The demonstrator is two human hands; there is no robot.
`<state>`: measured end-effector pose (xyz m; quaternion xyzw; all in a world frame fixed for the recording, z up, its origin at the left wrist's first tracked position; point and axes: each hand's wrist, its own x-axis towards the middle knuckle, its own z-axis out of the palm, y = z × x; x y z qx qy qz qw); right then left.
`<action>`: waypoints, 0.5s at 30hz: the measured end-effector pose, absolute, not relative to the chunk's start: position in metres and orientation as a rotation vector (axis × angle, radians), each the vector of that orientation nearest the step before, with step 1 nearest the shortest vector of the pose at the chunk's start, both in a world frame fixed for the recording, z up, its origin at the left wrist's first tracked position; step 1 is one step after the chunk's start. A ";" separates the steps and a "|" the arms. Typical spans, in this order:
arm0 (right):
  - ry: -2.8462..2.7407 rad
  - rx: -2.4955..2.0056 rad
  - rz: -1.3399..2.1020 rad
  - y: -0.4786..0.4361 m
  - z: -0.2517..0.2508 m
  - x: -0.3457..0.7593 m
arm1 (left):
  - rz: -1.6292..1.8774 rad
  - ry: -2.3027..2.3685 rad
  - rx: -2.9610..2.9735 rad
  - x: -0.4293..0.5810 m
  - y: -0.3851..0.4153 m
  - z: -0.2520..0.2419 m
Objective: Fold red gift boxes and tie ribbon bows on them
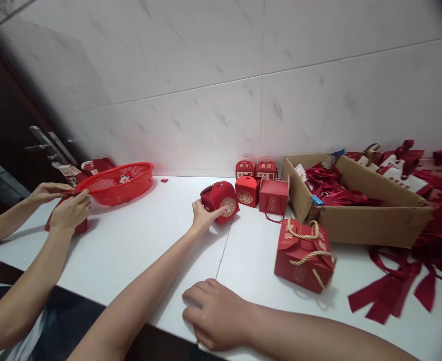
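My left hand [203, 215] grips a small red box [218, 193] with a round gold pattern, its thumb on the front and the box slightly tilted. Below it, my right hand [217, 313] rests on the white table's front edge, fingers curled; whether anything is under them is hidden. Beside the held box stand a similar red box [246, 191] and a plain red box [273, 196] with a cord. Nearer on the right sits a larger red box [303, 255] with gold rope handles.
At the left, another person's hands [70, 210] work at a red box beside a red plastic basket [131, 188]. A cardboard box [371, 223] of red ribbons stands right, with loose ribbons [390, 291] before it. A tiled wall [206, 125] rises behind.
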<state>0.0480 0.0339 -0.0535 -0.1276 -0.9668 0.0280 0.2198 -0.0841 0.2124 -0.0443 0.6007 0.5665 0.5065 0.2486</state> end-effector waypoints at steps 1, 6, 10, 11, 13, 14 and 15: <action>-2.683 -0.344 0.080 0.033 -0.053 0.050 | 1.337 1.483 1.640 -0.076 0.203 -0.044; -2.644 -0.394 0.193 0.025 -0.052 0.083 | 1.113 1.170 1.671 -0.043 0.190 -0.039; -2.603 -0.491 0.291 0.021 -0.047 0.114 | 1.128 1.142 1.637 -0.038 0.211 -0.042; -2.593 -0.513 0.315 0.021 -0.047 0.118 | 1.140 1.154 1.631 -0.037 0.216 -0.044; -2.575 -0.537 0.350 0.022 -0.046 0.121 | 1.166 1.202 1.637 -0.033 0.224 -0.048; -2.569 -0.540 0.359 0.023 -0.046 0.121 | 1.178 1.232 1.652 -0.031 0.225 -0.049; -2.568 -0.534 0.362 0.024 -0.046 0.120 | 1.194 1.263 1.684 -0.027 0.225 -0.048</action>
